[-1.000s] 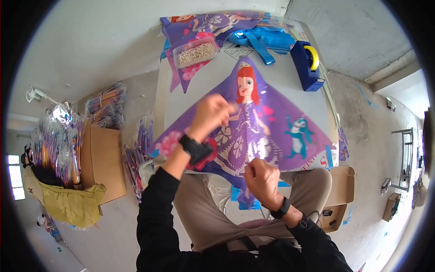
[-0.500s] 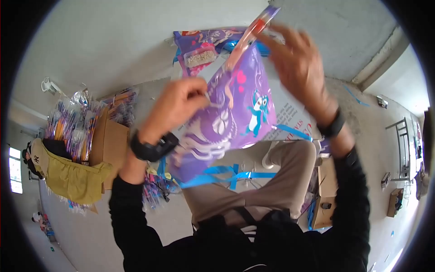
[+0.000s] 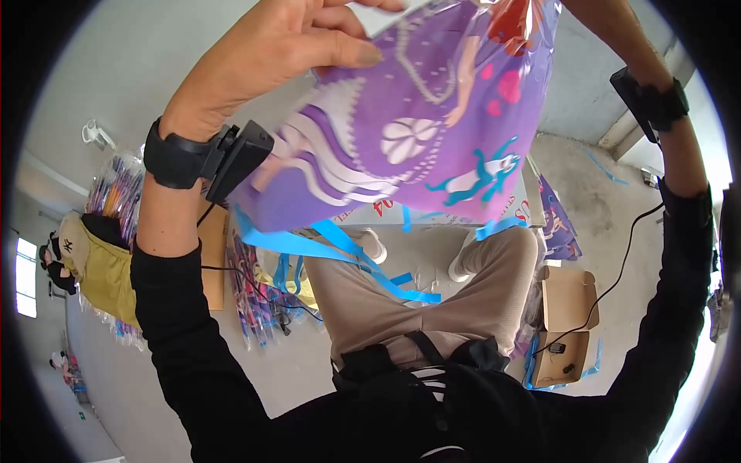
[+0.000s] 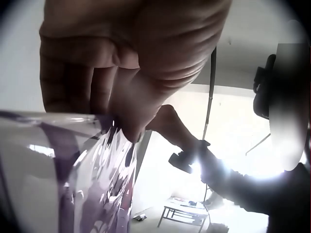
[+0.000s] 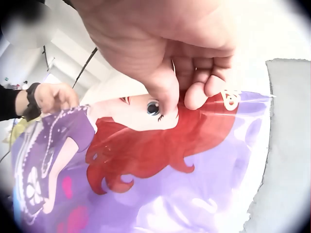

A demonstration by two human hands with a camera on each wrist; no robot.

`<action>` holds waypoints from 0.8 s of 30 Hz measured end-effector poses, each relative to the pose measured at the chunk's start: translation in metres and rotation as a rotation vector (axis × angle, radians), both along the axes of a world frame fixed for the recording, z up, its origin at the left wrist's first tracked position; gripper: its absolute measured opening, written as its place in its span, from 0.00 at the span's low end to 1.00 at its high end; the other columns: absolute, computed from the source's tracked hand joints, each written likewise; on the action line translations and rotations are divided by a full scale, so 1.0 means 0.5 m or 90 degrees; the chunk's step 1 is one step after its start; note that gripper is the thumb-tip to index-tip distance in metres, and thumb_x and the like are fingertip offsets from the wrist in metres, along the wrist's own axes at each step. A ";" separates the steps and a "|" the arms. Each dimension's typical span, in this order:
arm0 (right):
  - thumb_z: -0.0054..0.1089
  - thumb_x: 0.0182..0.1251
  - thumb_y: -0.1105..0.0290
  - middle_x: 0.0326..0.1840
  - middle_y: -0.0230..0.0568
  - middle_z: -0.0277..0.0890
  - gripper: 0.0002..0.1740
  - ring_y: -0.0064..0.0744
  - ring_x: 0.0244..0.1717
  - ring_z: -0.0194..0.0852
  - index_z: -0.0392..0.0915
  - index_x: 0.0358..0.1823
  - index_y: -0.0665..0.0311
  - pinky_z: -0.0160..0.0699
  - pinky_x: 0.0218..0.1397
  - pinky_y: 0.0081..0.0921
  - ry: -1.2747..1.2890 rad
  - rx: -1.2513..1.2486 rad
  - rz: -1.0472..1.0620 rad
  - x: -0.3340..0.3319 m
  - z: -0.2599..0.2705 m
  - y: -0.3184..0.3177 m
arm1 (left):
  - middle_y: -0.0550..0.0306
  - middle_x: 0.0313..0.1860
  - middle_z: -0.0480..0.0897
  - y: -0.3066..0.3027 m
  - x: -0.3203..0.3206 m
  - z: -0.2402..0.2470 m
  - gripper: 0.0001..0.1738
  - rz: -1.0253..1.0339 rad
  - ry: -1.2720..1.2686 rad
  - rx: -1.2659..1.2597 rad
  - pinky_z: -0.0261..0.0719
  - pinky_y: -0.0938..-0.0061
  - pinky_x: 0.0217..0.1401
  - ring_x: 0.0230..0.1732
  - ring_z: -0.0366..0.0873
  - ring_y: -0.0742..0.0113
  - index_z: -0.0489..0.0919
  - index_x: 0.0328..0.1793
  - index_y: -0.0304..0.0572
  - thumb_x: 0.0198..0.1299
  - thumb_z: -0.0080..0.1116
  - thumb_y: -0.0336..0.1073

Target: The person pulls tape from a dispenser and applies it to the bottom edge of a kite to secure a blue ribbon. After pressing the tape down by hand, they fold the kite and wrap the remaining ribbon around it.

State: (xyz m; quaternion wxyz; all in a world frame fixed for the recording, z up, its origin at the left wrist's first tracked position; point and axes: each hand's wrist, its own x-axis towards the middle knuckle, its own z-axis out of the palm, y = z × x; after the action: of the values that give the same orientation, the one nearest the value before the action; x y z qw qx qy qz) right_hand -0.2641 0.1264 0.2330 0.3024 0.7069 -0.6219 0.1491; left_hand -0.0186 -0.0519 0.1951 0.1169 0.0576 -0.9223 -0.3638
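A purple plastic kite (image 3: 370,147) with a printed red-haired princess and a teal animal is held up, folded along its middle. My left hand (image 3: 270,58) pinches the fold between thumb and fingers; in the left wrist view the film bunches and shines just under that thumb. At the top of the head view my right hand is cut off. The right wrist view shows my right hand (image 5: 180,53) pinching the folded edge by the princess's eye, near the kite's nose. Blue ribbon strips (image 3: 340,247) hang below the kite's lower edge.
Below the kite shows a printed board (image 3: 432,218) above my knees. An open cardboard box (image 3: 567,309) with small black items sits on the floor at right. To the left are a brown carton (image 3: 212,262), bagged kites (image 3: 116,185) and a yellow-green cloth (image 3: 104,270).
The kite, flat on the table a second ago, has been lifted, folded along its middle and raised toward the head camera. Both hands have moved up, the right one out of the head view.
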 end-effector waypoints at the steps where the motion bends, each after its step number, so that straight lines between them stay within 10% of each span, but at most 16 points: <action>1: 0.68 0.60 0.79 0.30 0.43 0.85 0.01 0.34 0.28 0.83 0.86 0.33 0.69 0.83 0.34 0.27 0.021 -0.073 -0.004 -0.015 -0.006 -0.002 | 0.54 0.37 0.86 0.016 0.008 0.002 0.21 -0.015 0.022 0.025 0.81 0.80 0.40 0.36 0.82 0.73 0.75 0.66 0.32 0.67 0.59 0.25; 6: 0.65 0.59 0.81 0.31 0.43 0.85 0.02 0.33 0.32 0.83 0.85 0.31 0.68 0.83 0.37 0.28 -0.024 -0.174 0.009 -0.041 -0.020 -0.046 | 0.46 0.43 0.88 0.023 -0.046 -0.031 0.27 0.132 -0.033 -0.166 0.84 0.77 0.47 0.40 0.86 0.64 0.74 0.73 0.36 0.66 0.53 0.20; 7: 0.63 0.59 0.82 0.32 0.42 0.85 0.03 0.31 0.33 0.83 0.84 0.31 0.68 0.82 0.38 0.27 -0.053 -0.171 0.059 -0.033 -0.023 -0.063 | 0.46 0.43 0.88 0.006 -0.059 -0.035 0.26 -0.157 0.212 -0.296 0.84 0.76 0.46 0.39 0.86 0.64 0.76 0.70 0.36 0.65 0.53 0.20; 10: 0.61 0.59 0.82 0.32 0.41 0.84 0.04 0.28 0.33 0.82 0.84 0.33 0.67 0.80 0.38 0.26 -0.101 -0.184 0.135 -0.035 -0.030 -0.119 | 0.46 0.40 0.88 0.064 -0.043 -0.015 0.19 -0.186 0.205 -0.261 0.82 0.75 0.39 0.34 0.85 0.62 0.84 0.59 0.34 0.62 0.55 0.20; 13: 0.62 0.60 0.80 0.31 0.42 0.84 0.02 0.30 0.31 0.80 0.83 0.32 0.67 0.79 0.36 0.28 -0.186 -0.124 0.208 -0.012 -0.037 -0.142 | 0.47 0.36 0.85 0.069 -0.073 -0.005 0.12 -0.406 0.542 -0.500 0.79 0.73 0.35 0.31 0.82 0.59 0.86 0.50 0.34 0.62 0.60 0.22; 16: 0.62 0.60 0.80 0.31 0.42 0.84 0.02 0.29 0.31 0.79 0.83 0.33 0.67 0.79 0.36 0.28 -0.116 -0.162 0.277 0.005 -0.052 -0.160 | 0.50 0.33 0.82 0.105 -0.043 0.011 0.04 -0.099 0.391 -0.439 0.80 0.71 0.38 0.35 0.81 0.57 0.85 0.40 0.35 0.59 0.65 0.24; 24: 0.64 0.67 0.75 0.33 0.39 0.85 0.04 0.25 0.32 0.78 0.86 0.38 0.66 0.80 0.38 0.26 -0.219 -0.094 0.287 0.002 -0.062 -0.183 | 0.54 0.34 0.82 0.009 -0.151 -0.035 0.04 -0.433 0.735 -0.520 0.78 0.67 0.45 0.42 0.79 0.56 0.84 0.35 0.40 0.55 0.69 0.27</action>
State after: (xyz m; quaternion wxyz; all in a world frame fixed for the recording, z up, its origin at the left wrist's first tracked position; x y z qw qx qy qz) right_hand -0.2629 0.0347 0.2020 0.2029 0.7675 -0.4788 0.3749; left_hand -0.0940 -0.0472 0.1778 0.4717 -0.4738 -0.7435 0.0160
